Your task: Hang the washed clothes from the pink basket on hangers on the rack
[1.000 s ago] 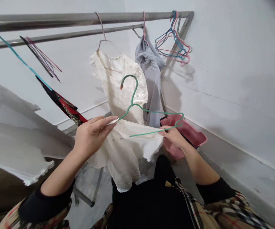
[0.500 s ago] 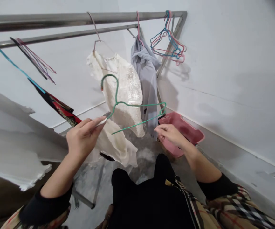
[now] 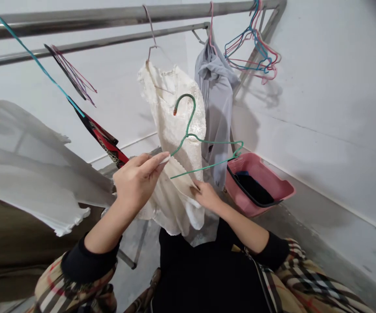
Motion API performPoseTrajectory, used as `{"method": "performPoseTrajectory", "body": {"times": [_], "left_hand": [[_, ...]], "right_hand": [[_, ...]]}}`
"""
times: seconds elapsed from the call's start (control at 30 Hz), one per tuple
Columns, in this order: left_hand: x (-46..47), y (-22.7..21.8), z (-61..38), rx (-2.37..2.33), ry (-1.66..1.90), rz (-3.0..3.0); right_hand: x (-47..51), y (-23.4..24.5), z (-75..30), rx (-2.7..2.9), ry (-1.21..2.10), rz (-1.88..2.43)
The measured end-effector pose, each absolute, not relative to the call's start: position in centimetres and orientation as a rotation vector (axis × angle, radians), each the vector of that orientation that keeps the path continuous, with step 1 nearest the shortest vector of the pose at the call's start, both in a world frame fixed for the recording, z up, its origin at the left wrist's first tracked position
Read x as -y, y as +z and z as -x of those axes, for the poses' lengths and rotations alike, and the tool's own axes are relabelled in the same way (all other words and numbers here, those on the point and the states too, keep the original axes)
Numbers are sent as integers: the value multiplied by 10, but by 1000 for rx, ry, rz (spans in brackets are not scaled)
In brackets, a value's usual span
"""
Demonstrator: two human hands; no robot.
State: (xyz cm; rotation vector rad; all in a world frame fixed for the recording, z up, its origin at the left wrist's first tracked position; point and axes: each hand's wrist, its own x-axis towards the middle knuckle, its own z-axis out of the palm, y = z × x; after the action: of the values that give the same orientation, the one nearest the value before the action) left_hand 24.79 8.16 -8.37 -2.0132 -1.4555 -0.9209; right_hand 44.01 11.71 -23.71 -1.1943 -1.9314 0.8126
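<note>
Green wire hanger (image 3: pixel 204 143) is sitting near the middle of the frame, its hook pointing up and its left shoulder pinched, together with a fold of white cloth, between the thumb and fingertips of the left hand (image 3: pixel 138 180). Small white lace garment (image 3: pixel 174 198) is drooping below the hanger, just left of centre. One edge of it is being gripped at the left hand, while the right hand (image 3: pixel 207 196), slightly lower and to the right, is closing its fingers on the loose cloth under the hanger's bottom wire. Judging by how things lie, the garment is not yet on the hanger: the right shoulder of the wire is standing bare, so threading and hanging up appear to be left to do.

Behind the hanger, a cream lace dress (image 3: pixel 174 113) is hanging from the steel rail (image 3: pixel 77 17) running across the top of the frame, with a grey garment (image 3: pixel 218 104) just to its right and a bunch of empty pink and blue wire hangers (image 3: pixel 256 56) at upper right. A pink plastic basket (image 3: pixel 272 178) holding dark cloth is lying on the floor at centre right. At left, a pale ribbed garment (image 3: pixel 28 174) and a red patterned cloth (image 3: pixel 106 141) are hanging near, crowding the space beside the left arm.
</note>
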Motion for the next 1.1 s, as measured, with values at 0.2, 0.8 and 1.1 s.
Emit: {"method": "performPoseTrajectory", "body": {"times": [0.2,0.8,1.1], "left_hand": [[-83,-96,-219,1495,-1078,2205],[-81,-141,-178,1181,-1009,2038],[-71,-144,-187,1203,-734,2293]], "right_hand": [[-146,-246,-515,1811,990,1105],[-144,-179,-568,982,1245,1066],[-120,-136,-585,1683,1081,1101]]}}
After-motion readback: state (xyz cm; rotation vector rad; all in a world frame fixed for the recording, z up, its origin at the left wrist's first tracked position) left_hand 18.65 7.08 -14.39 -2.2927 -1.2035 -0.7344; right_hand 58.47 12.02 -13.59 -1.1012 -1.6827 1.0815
